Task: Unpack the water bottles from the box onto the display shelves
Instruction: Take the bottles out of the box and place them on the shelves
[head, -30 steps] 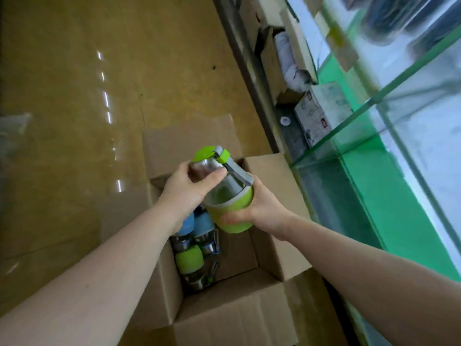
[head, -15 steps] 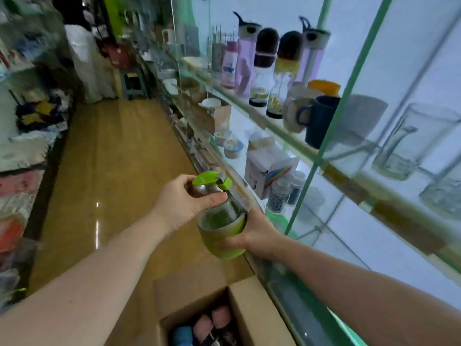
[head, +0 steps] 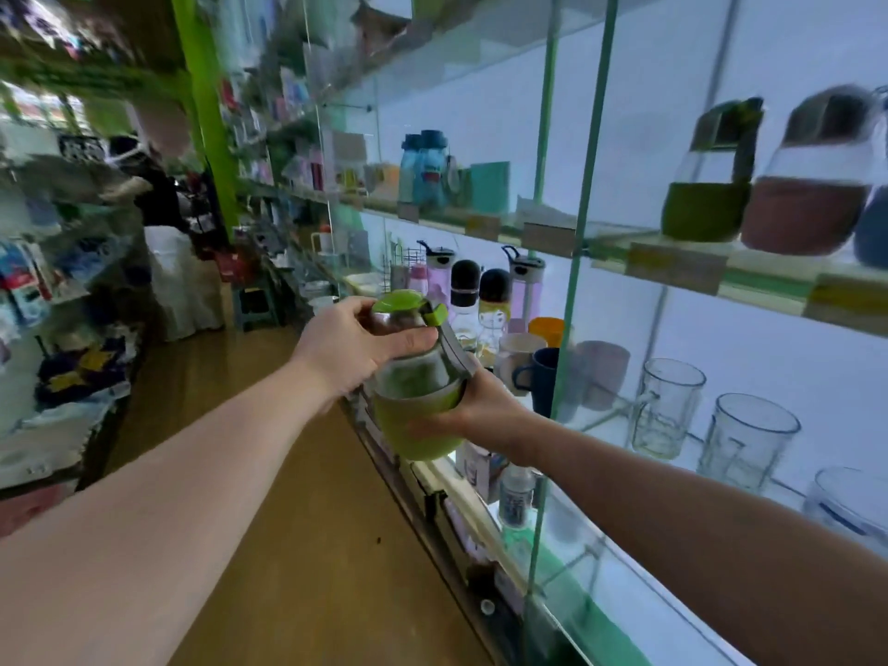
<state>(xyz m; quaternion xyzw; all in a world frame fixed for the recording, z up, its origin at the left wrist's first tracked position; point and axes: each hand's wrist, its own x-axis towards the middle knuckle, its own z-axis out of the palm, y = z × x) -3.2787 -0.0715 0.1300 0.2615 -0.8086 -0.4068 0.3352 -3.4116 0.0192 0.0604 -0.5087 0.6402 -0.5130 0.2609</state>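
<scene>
A clear glass water bottle with a lime-green sleeve and lime-green flip lid (head: 417, 377) is held in the air in front of the glass display shelves (head: 672, 262), level with the shelf of mugs and just left of the green-edged glass upright. The left hand (head: 353, 348) grips the bottle's neck from the left, its fingers (head: 408, 339) curled round the glass just under the lid, thumb across the front. The right hand (head: 473, 411) cups the green sleeve from the right and below, its fingers wrapped round the lower body; only part of them shows behind the bottle. The bottle leans slightly, its grey carry strap running down the right side. Right of the bottle, on the shelf behind the glass, stand a dark blue mug (head: 540, 379), a pale pink mug (head: 600, 374) and clear glass mugs (head: 665, 408). Above and right of the bottle, on the next shelf up, stand a similar glass bottle with a dark green sleeve (head: 706, 185) and one with a reddish-brown sleeve (head: 807, 185), touching or nearly so; blur hides which. Behind the bottle stand two round black-capped bottles (head: 478, 293). Below it lies a brown floor (head: 298, 545).
</scene>
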